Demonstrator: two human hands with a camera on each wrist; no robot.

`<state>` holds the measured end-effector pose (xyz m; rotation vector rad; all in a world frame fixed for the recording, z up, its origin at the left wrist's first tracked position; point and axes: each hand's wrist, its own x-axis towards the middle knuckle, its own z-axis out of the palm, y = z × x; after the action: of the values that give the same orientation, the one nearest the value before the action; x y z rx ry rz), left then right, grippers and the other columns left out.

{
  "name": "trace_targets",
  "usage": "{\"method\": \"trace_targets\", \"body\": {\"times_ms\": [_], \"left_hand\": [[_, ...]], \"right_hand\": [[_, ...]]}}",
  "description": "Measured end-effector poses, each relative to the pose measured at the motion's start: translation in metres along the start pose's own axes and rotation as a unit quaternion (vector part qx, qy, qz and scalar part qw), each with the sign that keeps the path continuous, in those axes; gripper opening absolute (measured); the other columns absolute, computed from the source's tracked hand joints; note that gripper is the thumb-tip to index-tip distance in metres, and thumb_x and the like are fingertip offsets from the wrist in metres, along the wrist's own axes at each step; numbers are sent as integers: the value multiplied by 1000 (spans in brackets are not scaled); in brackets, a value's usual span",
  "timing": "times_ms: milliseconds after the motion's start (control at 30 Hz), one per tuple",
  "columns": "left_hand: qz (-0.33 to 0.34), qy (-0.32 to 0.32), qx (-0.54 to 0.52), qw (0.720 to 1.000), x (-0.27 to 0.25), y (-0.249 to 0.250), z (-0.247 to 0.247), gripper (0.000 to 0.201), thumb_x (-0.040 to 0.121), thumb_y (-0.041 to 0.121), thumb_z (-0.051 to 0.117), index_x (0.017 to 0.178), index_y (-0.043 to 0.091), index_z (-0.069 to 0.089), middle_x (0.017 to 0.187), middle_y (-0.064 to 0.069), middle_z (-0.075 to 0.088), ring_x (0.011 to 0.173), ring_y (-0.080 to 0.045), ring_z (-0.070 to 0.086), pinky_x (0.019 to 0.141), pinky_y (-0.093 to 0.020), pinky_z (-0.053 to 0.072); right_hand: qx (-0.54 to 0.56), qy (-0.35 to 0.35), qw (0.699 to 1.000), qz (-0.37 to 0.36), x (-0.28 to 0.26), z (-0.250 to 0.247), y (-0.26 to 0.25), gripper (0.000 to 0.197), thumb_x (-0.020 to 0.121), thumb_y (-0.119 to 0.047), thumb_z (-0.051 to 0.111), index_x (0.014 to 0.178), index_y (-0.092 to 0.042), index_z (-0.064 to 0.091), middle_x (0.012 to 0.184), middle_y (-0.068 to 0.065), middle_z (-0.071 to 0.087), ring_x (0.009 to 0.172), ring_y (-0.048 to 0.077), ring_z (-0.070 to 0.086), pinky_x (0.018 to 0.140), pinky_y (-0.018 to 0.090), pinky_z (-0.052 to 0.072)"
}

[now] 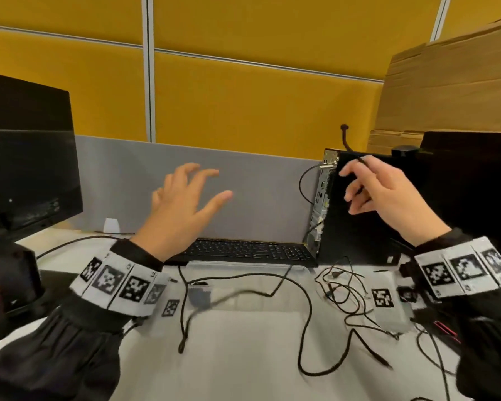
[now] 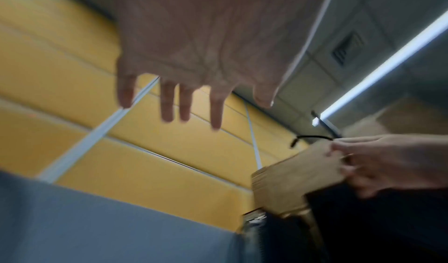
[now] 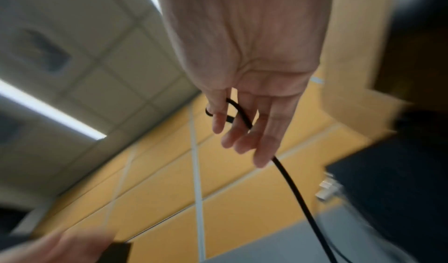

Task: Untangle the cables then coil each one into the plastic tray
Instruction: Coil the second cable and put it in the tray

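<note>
Looking down, we see both hands raised above a white desk (image 1: pixel 243 357) strewn with black cables.

Right hand: we see the right hand (image 1: pixel 385 192) lifted in front of the black computer tower (image 1: pixel 356 221), pinching a thin black cable (image 3: pixel 288 180) between thumb and fingers. In the right wrist view the cable loops round the forefinger, passes between the fingers and hangs away below the hand; its short free end sticks up above the knuckles in the head view.

Left hand: we see the left hand (image 1: pixel 185 209) held in the air before the grey partition (image 1: pixel 258 192), fingers spread wide and slightly bent, holding nothing. It is well apart from the right hand.

Loose cables: we see one long black cable (image 1: pixel 307 308) curving over the desk and a knot of thinner cables (image 1: pixel 344 290) to its right, near the tower's foot.

Tray: we make out a clear plastic tray (image 1: pixel 246 266) just in front of the black keyboard (image 1: pixel 243 250); a cable crosses its rim, but we cannot tell whether any lies coiled inside.

Surroundings: we see a dark monitor (image 1: pixel 26 157) at the left, stacked cardboard (image 1: pixel 451 82) at the right, and yellow wall panels (image 1: pixel 243 96) behind.
</note>
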<state>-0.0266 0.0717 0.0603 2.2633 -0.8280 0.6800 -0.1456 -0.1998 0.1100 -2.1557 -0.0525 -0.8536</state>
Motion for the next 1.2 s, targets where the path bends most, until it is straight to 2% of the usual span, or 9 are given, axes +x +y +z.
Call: {"method": "trace_targets", "body": {"times_ms": [167, 233, 300, 367, 567, 700, 800, 1000, 1200], "left_hand": [[151, 52, -20, 987, 2, 40, 17, 79, 80, 70, 29, 146, 38, -1, 157, 14, -2, 144, -9, -4, 111, -46, -3], [149, 29, 23, 988, 2, 39, 18, 63, 86, 64, 26, 143, 38, 21, 153, 11, 21, 142, -7, 10, 113, -48, -3], [152, -26, -28, 988, 1, 33, 15, 30, 96, 46, 31, 108, 32, 55, 104, 7, 62, 105, -5, 53, 105, -40, 26], [113, -118, -206, 965, -2, 29, 14, 26, 99, 28, 39, 80, 20, 56, 56, 4, 49, 55, -9, 48, 68, -26, 43], [-51, -127, -645, 752, -2, 22, 4, 25, 92, 28, 43, 83, 8, 57, 52, 9, 32, 39, -4, 24, 40, -17, 30], [-67, -35, -766, 638, 1, 23, 3, 36, 99, 24, 30, 105, 6, 60, 88, -4, 69, 66, -10, 64, 58, -20, 53], [-66, 49, -710, 699, 4, 15, 12, 30, 101, 14, 30, 113, 3, 55, 122, -14, 61, 110, -22, 63, 90, -31, 53], [32, 22, -165, 986, 0, -4, 23, 26, 101, 16, 30, 110, 12, 54, 112, 0, 64, 101, -4, 63, 90, -32, 49], [-23, -248, -425, 870, -9, 24, 15, 41, 101, 21, 30, 82, 1, 61, 62, -8, 65, 49, -18, 57, 57, -23, 44]], "right_hand": [[-98, -180, 966, -156, -15, 55, -21, 31, 93, -44, 33, 97, -26, 58, 66, -7, 48, 60, 3, 46, 60, 20, 40], [-108, -209, 956, -173, -20, 65, -21, 34, 92, -44, 31, 99, -24, 59, 65, -7, 45, 61, 3, 44, 59, 16, 36], [-129, -158, 961, -188, -18, 68, -14, 32, 93, -42, 31, 94, -24, 58, 67, -8, 48, 66, 3, 44, 62, 16, 35], [-122, -103, 972, -174, -12, 70, -3, 29, 97, -34, 34, 83, -21, 56, 67, -11, 52, 69, 0, 46, 65, 12, 35], [191, -215, 955, 73, -12, 98, 27, 28, 100, -25, 35, 81, -10, 49, 59, -1, 36, 51, 13, 40, 71, 40, 55], [17, -214, 977, 5, -18, 129, 25, 27, 102, -27, 30, 104, -23, 56, 52, -15, 45, 48, 2, 40, 56, 18, 39], [-76, -311, 945, -68, -30, 149, 9, 28, 102, -29, 31, 118, -29, 54, 59, -44, 47, 61, -15, 47, 61, 12, 35], [-127, -193, 956, -179, -34, 123, -14, 19, 99, -28, 42, 94, -27, 60, 61, -27, 50, 67, -12, 49, 63, 10, 35], [-89, 118, 963, -226, -24, 116, 3, 18, 96, -27, 51, 98, -18, 67, 83, -14, 63, 69, -3, 54, 64, 14, 40]]}}
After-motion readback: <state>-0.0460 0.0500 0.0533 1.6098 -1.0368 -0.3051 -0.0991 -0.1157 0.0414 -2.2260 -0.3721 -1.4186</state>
